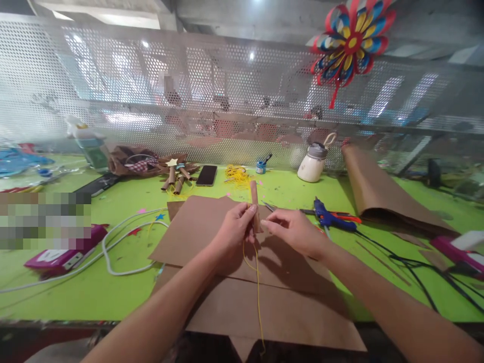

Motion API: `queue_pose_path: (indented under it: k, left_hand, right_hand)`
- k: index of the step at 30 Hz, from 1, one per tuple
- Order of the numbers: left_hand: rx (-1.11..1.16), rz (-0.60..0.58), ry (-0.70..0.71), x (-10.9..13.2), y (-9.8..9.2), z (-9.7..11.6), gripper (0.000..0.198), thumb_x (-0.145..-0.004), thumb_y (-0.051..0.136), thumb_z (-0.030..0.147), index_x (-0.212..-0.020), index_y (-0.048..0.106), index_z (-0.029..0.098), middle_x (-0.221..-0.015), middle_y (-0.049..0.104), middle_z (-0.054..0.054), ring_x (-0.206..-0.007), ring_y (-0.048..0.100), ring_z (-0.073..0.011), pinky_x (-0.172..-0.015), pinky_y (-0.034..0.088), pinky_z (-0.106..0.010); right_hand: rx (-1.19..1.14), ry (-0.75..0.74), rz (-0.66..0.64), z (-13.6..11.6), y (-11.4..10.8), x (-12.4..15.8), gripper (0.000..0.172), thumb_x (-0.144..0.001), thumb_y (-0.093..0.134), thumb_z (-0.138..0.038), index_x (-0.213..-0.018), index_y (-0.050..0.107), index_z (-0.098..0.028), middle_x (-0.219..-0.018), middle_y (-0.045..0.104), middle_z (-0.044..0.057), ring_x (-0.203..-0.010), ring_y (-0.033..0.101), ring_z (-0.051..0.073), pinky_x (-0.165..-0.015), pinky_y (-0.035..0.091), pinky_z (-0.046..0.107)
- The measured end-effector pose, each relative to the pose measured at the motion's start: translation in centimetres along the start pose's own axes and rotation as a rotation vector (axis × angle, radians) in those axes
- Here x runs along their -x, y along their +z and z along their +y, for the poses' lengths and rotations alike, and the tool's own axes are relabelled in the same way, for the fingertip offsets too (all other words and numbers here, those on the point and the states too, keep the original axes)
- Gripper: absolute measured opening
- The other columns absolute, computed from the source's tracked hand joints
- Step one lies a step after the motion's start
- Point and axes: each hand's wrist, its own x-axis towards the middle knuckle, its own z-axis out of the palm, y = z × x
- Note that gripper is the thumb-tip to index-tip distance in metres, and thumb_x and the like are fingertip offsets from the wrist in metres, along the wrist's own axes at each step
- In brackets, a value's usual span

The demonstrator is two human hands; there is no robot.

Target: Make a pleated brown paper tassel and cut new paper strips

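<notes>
My left hand [239, 224] is closed around a narrow rolled tube of brown paper [254, 194], which stands roughly upright over the sheets. A yellow string [258, 292] hangs from beneath that hand and trails toward the front edge. Just right of the tube, my right hand [289, 229] has its thumb and fingers pinched together near the tube's lower end; whatever lies between the fingertips is too small to make out. Under both hands lie overlapping brown paper sheets [212, 227]. A pointed metal tool tip [269, 206] shows behind my right hand, the rest partly covered.
A blue glue gun [328, 217] lies at right, its black cord running forward. Beyond are a white bottle [312, 164], a blue paint jar [260, 166], tangled yellow string [238, 174], a phone [206, 175] and paper tubes [177, 184]. A purple power strip [70, 254] sits left.
</notes>
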Motion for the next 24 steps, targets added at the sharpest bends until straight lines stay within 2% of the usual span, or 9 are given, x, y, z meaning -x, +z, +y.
queue_pose_path:
  k: [5,9,14,24]
  left_hand:
    - [-0.007,0.006,-0.01,0.2,0.4,0.4,0.033,-0.084,0.055,0.049,-0.075,0.047,0.018,-0.045,0.047,0.007,-0.036,0.048,-0.0079,-0.038,0.037,-0.017]
    - [0.025,0.006,-0.024,0.4,0.7,0.6,0.032,-0.084,0.055,0.049,-0.077,0.047,0.018,-0.049,0.051,0.006,-0.036,0.05,-0.0072,-0.039,0.041,-0.017]
    - [0.071,0.004,-0.054,0.3,0.5,0.3,0.031,-0.085,0.054,0.047,-0.078,0.048,0.018,-0.046,0.049,0.006,-0.035,0.048,-0.0073,-0.038,0.039,-0.016]
    - [0.079,0.067,-0.041,0.0,0.3,-0.2,0.03,-0.083,0.056,0.045,-0.073,0.048,0.018,-0.046,0.045,0.006,-0.037,0.047,-0.0063,-0.038,0.034,-0.015]
  right_hand:
    - [-0.029,0.109,0.064,0.8,1.8,-0.3,0.039,-0.082,0.055,-0.053,-0.072,0.06,-0.016,-0.066,0.062,0.002,-0.06,0.053,0.013,-0.055,0.039,0.026]
    - [-0.254,0.186,0.013,1.1,2.8,-0.1,0.039,-0.081,0.057,-0.055,-0.073,0.056,-0.017,-0.066,0.063,0.002,-0.055,0.055,0.013,-0.051,0.041,0.025]
    - [-0.463,0.183,-0.008,1.0,3.4,0.0,0.034,-0.081,0.059,-0.049,-0.071,0.056,-0.016,-0.069,0.064,0.003,-0.058,0.055,0.012,-0.057,0.044,0.026]
    - [-0.473,0.223,0.021,1.1,3.6,0.3,0.023,-0.078,0.061,-0.038,-0.071,0.056,-0.017,-0.066,0.059,0.0,-0.057,0.051,0.011,-0.057,0.044,0.026]
